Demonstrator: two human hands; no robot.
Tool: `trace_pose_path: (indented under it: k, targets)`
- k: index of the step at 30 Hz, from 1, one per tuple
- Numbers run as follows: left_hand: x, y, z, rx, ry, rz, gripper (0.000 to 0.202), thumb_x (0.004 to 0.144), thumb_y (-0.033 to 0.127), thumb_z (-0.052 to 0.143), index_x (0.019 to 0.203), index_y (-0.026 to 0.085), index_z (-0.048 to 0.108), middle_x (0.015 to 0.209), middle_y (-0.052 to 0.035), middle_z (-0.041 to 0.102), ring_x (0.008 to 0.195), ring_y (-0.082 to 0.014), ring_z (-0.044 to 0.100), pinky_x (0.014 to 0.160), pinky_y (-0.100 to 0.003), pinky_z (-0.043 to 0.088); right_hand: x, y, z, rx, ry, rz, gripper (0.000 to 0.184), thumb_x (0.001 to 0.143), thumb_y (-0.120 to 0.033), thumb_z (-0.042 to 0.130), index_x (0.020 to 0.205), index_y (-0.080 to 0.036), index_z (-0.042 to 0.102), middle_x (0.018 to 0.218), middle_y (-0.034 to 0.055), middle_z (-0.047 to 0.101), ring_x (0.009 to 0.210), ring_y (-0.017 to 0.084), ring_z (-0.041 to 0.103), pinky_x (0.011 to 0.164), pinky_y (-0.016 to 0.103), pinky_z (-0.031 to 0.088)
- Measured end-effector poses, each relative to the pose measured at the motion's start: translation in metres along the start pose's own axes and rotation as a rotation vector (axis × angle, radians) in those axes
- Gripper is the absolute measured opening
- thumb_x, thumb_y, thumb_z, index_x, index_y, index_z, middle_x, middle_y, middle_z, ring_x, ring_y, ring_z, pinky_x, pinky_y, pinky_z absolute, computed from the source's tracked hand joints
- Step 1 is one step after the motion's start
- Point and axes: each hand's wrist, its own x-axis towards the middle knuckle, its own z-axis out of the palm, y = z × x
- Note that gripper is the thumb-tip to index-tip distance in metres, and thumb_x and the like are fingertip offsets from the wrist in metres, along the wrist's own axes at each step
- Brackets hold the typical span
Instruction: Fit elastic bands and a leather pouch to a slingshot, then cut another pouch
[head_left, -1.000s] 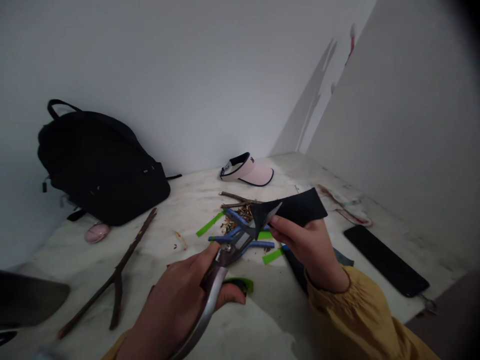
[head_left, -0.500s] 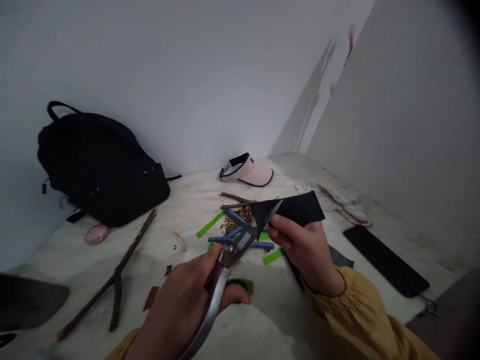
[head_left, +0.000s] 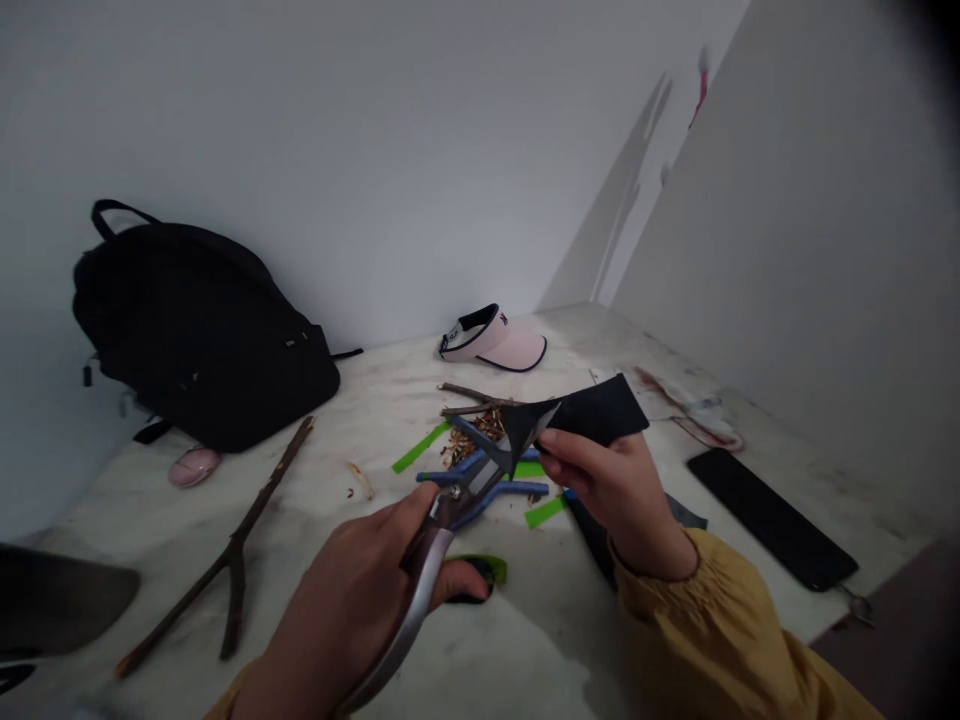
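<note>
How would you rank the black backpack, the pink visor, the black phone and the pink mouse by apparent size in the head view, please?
1. black backpack
2. black phone, though it lies nearer the camera
3. pink visor
4. pink mouse

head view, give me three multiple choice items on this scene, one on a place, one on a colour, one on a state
1. Where does the black backpack sit?
A. far left, against the wall
B. beside the black phone
C. under the right hand

2. What colour is the sun visor by the far wall?
A. green
B. pink with dark trim
C. yellow

3. What does the left hand hold?
A. nothing
B. the forked brown stick
C. metal-handled shears

Answers:
1 A, it leans at the wall on the far left of the white tabletop.
2 B, its brim is pale pink edged dark.
3 C, the fingers wrap the handles while the blades meet the black sheet piece pinched by the right hand.
</note>
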Motion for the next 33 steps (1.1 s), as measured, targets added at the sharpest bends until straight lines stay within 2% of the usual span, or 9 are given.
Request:
trace_pose_path:
  k: [5, 10, 14, 16, 18, 20, 23, 28, 33]
  targets:
    - [0.001, 0.002, -0.007, 0.017, -0.051, 0.045, 0.033, 0.074, 0.051, 0.065, 0.086, 0.021, 0.056, 0.062, 0.0046, 0.062, 0.053, -0.0133, 0.055, 0.054, -0.023, 0.037, 0.005, 0.001, -0.011, -0.043, -0.086, 0.068, 0.030, 0.071, -0.026, 0.074, 0.051, -0.015, 0.056, 0.046, -0.0036, 0.051, 0.038, 0.003, 0.040, 0.037, 0.017, 0.027]
    - [0.003, 0.004, -0.011, 0.037, -0.104, 0.072, 0.031, 0.076, 0.049, 0.064, 0.083, 0.021, 0.055, 0.061, 0.0046, 0.062, 0.052, -0.0131, 0.056, 0.052, -0.023, 0.037, 0.005, -0.003, -0.015, -0.051, -0.111, 0.094, 0.029, 0.070, -0.025, 0.075, 0.051, -0.015, 0.055, 0.045, -0.0040, 0.051, 0.038, 0.003, 0.039, 0.037, 0.017, 0.026]
    - [0.002, 0.001, -0.008, 0.033, -0.008, 0.118, 0.037, 0.075, 0.056, 0.064, 0.087, 0.021, 0.059, 0.063, 0.0040, 0.063, 0.056, -0.0141, 0.058, 0.054, -0.023, 0.038, 0.001, -0.010, -0.011, -0.059, -0.080, 0.071, 0.026, 0.069, -0.022, 0.075, 0.053, -0.015, 0.055, 0.046, -0.0041, 0.051, 0.038, 0.003, 0.039, 0.035, 0.018, 0.025]
    - [0.002, 0.000, -0.005, 0.048, 0.085, 0.161, 0.044, 0.076, 0.062, 0.060, 0.091, 0.020, 0.061, 0.065, 0.0029, 0.062, 0.056, -0.0133, 0.056, 0.054, -0.024, 0.036, 0.000, -0.012, -0.009, -0.057, -0.054, 0.016, 0.021, 0.067, -0.022, 0.075, 0.056, -0.016, 0.058, 0.047, -0.0041, 0.052, 0.037, 0.004, 0.040, 0.034, 0.018, 0.026]
    - [0.002, 0.000, -0.003, 0.077, 0.130, 0.208, 0.052, 0.077, 0.068, 0.054, 0.090, 0.018, 0.061, 0.059, 0.0039, 0.056, 0.051, -0.0115, 0.049, 0.052, -0.024, 0.033, 0.000, -0.012, -0.007, -0.079, 0.005, -0.027, 0.022, 0.067, -0.025, 0.076, 0.055, -0.017, 0.059, 0.046, -0.0051, 0.050, 0.036, 0.004, 0.039, 0.035, 0.019, 0.028]
    - [0.002, 0.001, -0.003, 0.097, 0.140, 0.226, 0.053, 0.081, 0.068, 0.048, 0.089, 0.017, 0.061, 0.056, 0.0047, 0.050, 0.048, -0.0102, 0.044, 0.051, -0.024, 0.030, 0.001, -0.011, -0.007, -0.097, 0.042, -0.038, 0.025, 0.065, -0.028, 0.078, 0.053, -0.018, 0.058, 0.045, -0.0057, 0.048, 0.036, 0.004, 0.039, 0.035, 0.019, 0.030]
    - [0.002, 0.003, -0.006, 0.098, 0.143, 0.202, 0.046, 0.086, 0.060, 0.046, 0.087, 0.017, 0.060, 0.056, 0.0046, 0.048, 0.048, -0.0095, 0.042, 0.051, -0.023, 0.028, 0.001, -0.010, -0.006, -0.080, 0.047, -0.060, 0.030, 0.065, -0.027, 0.079, 0.050, -0.018, 0.055, 0.046, -0.0060, 0.047, 0.038, 0.003, 0.040, 0.036, 0.019, 0.029]
    - [0.001, 0.002, -0.008, 0.126, 0.122, 0.153, 0.049, 0.085, 0.063, 0.045, 0.094, 0.018, 0.061, 0.060, 0.0014, 0.053, 0.054, -0.0132, 0.050, 0.054, -0.025, 0.032, 0.000, -0.008, -0.004, -0.015, 0.000, -0.146, 0.018, 0.069, -0.019, 0.076, 0.059, -0.019, 0.061, 0.050, -0.0056, 0.051, 0.040, 0.004, 0.045, 0.037, 0.019, 0.031]
    - [0.002, 0.000, -0.006, 0.155, 0.107, 0.133, 0.055, 0.085, 0.066, 0.042, 0.104, 0.018, 0.060, 0.060, 0.0004, 0.054, 0.057, -0.0153, 0.052, 0.057, -0.026, 0.034, 0.000, -0.005, -0.001, -0.029, 0.008, -0.172, 0.019, 0.071, -0.019, 0.074, 0.056, -0.020, 0.062, 0.052, -0.0047, 0.054, 0.042, 0.005, 0.046, 0.038, 0.021, 0.033]
